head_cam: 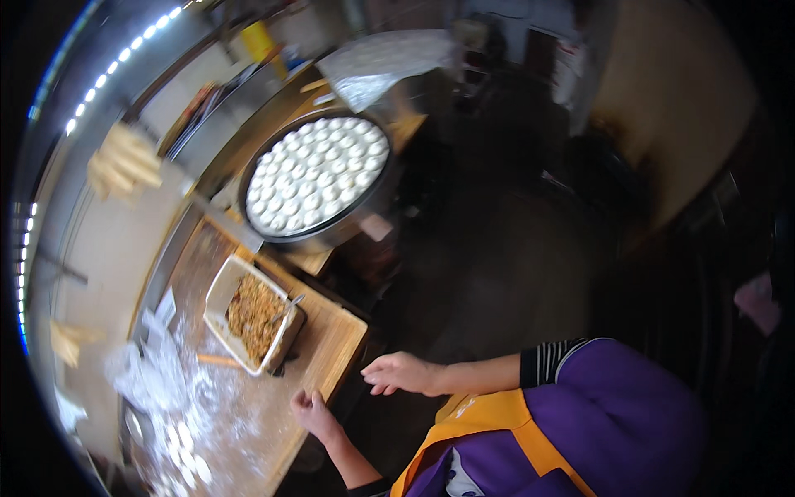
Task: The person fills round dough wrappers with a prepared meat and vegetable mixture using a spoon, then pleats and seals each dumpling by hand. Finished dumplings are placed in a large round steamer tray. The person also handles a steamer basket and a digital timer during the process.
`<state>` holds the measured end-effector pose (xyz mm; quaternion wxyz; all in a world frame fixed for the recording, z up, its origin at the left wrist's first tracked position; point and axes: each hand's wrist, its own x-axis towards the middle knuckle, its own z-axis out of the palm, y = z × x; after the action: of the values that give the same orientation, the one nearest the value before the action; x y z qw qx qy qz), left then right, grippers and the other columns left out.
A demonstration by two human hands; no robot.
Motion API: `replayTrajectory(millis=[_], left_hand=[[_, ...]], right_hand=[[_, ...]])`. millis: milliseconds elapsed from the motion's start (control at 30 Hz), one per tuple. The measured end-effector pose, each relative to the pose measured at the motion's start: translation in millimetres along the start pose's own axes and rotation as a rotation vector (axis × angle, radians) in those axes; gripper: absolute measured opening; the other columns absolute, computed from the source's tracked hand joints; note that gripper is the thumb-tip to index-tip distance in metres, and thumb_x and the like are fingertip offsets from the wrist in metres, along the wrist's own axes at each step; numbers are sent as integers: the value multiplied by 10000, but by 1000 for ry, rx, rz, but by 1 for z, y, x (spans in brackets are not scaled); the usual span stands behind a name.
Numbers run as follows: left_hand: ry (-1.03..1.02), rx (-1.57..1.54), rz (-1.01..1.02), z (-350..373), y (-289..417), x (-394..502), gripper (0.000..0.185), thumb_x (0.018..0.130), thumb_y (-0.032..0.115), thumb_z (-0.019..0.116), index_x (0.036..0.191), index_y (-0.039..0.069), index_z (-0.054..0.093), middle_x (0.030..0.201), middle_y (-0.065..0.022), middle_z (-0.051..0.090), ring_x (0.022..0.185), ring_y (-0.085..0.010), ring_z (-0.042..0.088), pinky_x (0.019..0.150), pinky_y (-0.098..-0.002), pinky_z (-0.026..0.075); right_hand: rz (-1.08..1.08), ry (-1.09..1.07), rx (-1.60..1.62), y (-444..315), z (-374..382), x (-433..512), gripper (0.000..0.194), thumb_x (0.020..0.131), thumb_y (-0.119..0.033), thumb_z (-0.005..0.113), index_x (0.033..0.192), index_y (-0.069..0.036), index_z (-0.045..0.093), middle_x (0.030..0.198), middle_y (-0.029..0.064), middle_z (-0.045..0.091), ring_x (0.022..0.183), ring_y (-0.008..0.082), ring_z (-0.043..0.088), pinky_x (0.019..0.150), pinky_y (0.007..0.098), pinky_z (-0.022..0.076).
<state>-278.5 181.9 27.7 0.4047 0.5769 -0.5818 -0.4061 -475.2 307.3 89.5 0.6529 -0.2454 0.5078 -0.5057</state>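
Observation:
My left hand [313, 415] is over the front edge of the wooden worktable [332, 323], its fingers curled and blurred; nothing shows in it. Out past that edge, my right hand [404, 374] hangs in the air with its fingers loosely spread, and it holds nothing. The nearest thing to both hands is a white rectangular tub [214, 295] of brown chopped filling [254, 317], with a metal spoon handle [295, 302] leaning on its rim. A wooden rolling pin [217, 360] lies beside the tub, partly hidden by it.
Beyond the tub stands a large round steamer tray [245, 214] filled with several rows of white buns [323, 168]. Flour, crumpled plastic bags [152, 366] and white dough pieces [184, 453] lie on the table's left. A plastic-covered round tray [391, 56] is farther back.

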Motion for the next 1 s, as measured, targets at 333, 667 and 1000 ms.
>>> replayTrajectory(millis=[333,667,1000], left_hand=[[-486,-117,-440,88,22,-91,207,886,38,534,1070,-47,577,829,-149,655,620,-211,654,551,-274,547],[-852,100,-490,346,159,-141,489,961,368,461,1228,-40,496,945,-170,657,732,-204,658,625,-274,519],[-533,-217,123,496,297,49,424,943,374,474,1009,-35,562,938,-145,636,812,-215,635,701,-321,517]], right_hand=[[-113,287,308,-17,-161,-90,236,925,-226,544,1017,-20,611,878,95,653,670,123,632,606,228,512],[-205,585,380,-63,-399,-185,164,911,-163,537,963,-32,621,802,79,654,617,97,599,570,220,486],[-143,526,529,-99,-512,-160,162,923,-127,499,974,-7,596,817,96,647,615,117,586,566,227,483]])
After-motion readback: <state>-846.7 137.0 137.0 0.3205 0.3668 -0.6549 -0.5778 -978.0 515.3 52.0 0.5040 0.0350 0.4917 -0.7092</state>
